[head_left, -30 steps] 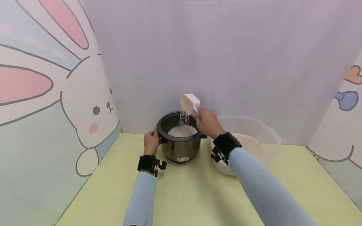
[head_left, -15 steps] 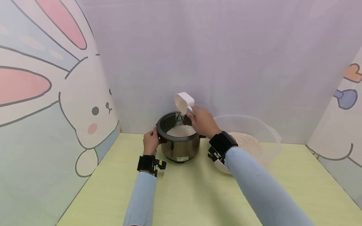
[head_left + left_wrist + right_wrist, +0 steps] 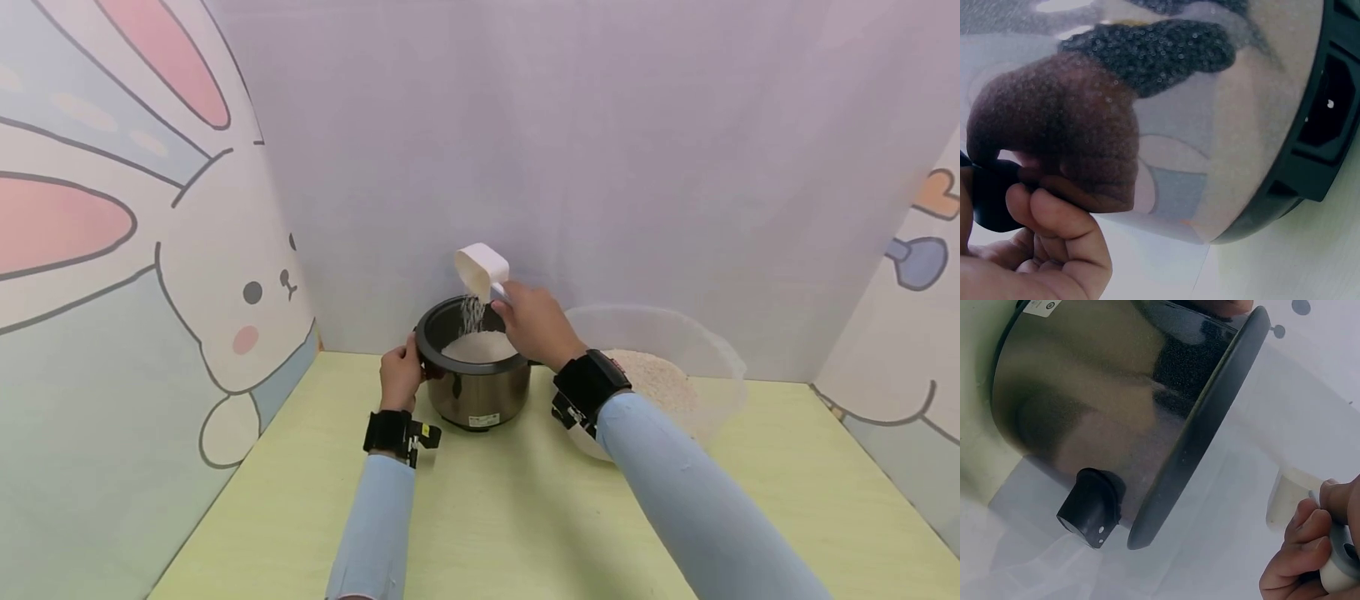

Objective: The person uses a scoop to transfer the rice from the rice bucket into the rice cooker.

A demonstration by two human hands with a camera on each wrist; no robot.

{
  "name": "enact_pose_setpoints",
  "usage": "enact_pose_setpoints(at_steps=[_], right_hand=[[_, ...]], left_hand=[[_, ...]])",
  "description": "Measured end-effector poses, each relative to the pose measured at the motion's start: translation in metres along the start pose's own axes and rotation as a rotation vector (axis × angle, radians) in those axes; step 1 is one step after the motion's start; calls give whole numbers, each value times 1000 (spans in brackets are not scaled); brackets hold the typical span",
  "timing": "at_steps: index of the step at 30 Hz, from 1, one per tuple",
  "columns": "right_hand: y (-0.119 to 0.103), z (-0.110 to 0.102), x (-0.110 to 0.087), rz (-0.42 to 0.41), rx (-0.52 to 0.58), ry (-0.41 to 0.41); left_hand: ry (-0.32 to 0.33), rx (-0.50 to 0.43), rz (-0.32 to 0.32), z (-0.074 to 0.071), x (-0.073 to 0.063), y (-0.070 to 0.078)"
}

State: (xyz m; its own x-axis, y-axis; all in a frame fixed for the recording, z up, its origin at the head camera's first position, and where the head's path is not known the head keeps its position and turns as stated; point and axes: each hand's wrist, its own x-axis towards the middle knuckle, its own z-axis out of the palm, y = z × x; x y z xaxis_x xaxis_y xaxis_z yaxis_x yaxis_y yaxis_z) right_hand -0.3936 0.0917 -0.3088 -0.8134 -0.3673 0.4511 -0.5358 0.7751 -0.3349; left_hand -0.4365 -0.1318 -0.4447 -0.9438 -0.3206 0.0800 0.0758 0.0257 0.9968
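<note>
A dark rice cooker (image 3: 457, 400) without a lid stands on the table, white rice (image 3: 477, 347) inside it. My left hand (image 3: 400, 379) holds its left side; in the left wrist view the curled fingers (image 3: 1063, 215) grip a black side handle (image 3: 991, 203). Above the pot, my right hand (image 3: 542, 327) grips the handle of a white measuring scoop (image 3: 489, 260). The scoop is tipped to the left, and a stream of grains (image 3: 472, 313) falls from it into the pot. In the right wrist view the scoop's cup (image 3: 1288, 497) is partly hidden behind the fingers.
Right of the cooker sits a large translucent basin (image 3: 731, 362) with a heap of rice (image 3: 654, 379), partly behind my right forearm. The cooker's other black handle (image 3: 1091, 506) faces the basin. A pale curtain (image 3: 637, 167) hangs close behind the pot.
My right hand and the scoop have moved a little to the left over the pot, with the grains still falling. My left hand has stayed on the cooker.
</note>
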Motion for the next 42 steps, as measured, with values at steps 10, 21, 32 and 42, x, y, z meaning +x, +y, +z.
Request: enact_pose_setpoints(at_steps=[10,21,32,42], right_hand=[[1,1,-7,-49,-90,-8],[9,8,-16,-51,-143,-10],[22,19,-23,-48,-155,-16],[29,17,-31,-16,-197,-23]], left_hand=[[-13,-8,6,-2,-2,1],[-16,-22,12,-1,-1,1],[-19,-25,20,-1,-1,0],[-20,-26,16,-2,0,-1]])
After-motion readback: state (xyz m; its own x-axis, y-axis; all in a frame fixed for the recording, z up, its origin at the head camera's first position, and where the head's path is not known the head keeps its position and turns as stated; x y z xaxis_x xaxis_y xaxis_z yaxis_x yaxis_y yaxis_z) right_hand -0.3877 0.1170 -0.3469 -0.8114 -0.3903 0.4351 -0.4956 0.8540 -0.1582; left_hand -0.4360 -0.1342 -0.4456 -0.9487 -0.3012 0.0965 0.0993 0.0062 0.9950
